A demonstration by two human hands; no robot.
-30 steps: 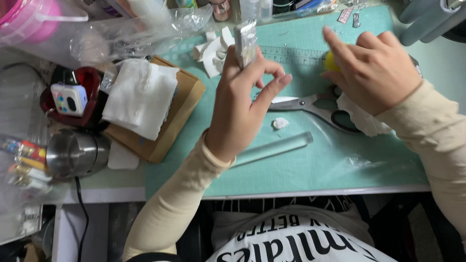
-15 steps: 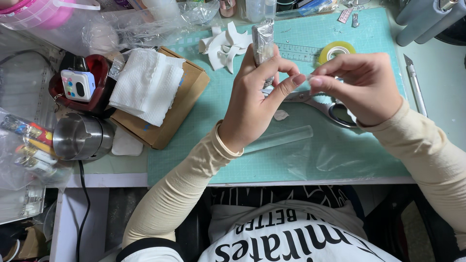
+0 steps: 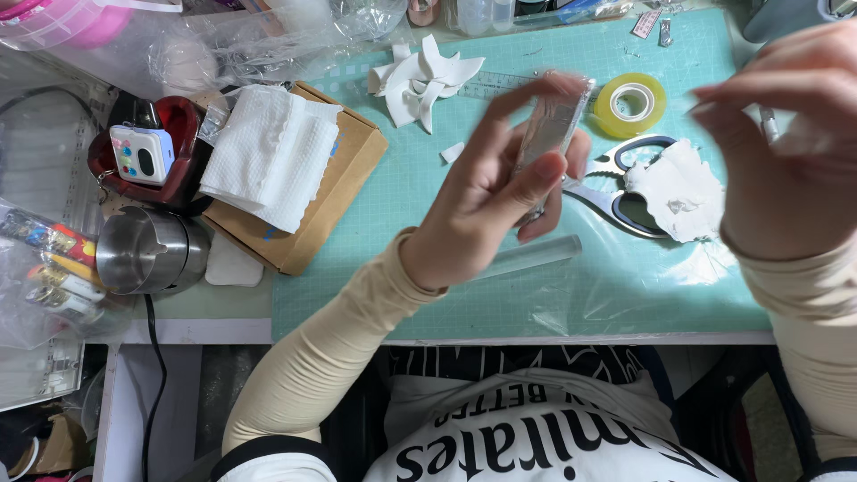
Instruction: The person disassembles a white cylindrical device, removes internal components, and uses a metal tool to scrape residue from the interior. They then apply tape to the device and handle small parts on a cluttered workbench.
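head view: teal cutting mat [image 3: 402,268], cluttered desk [image 3: 178,308]

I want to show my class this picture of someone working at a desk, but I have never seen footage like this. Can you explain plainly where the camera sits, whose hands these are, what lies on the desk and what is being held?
The camera is worn on the person's head and looks straight down, so both arms reach in from the bottom of the picture. There is no machine, only two bare hands.

The left hand holds a narrow clear packet upright in its grip, above the green cutting mat. The right hand is raised and blurred; a strip of something thin seems pinched in its fingers, but I cannot tell what.

On the mat lie a roll of yellow tape, scissors, a crumpled white scrap, a pile of white cut pieces and a clear ruler. To the left sit a cardboard box with a folded paper towel on it, and a metal cup.
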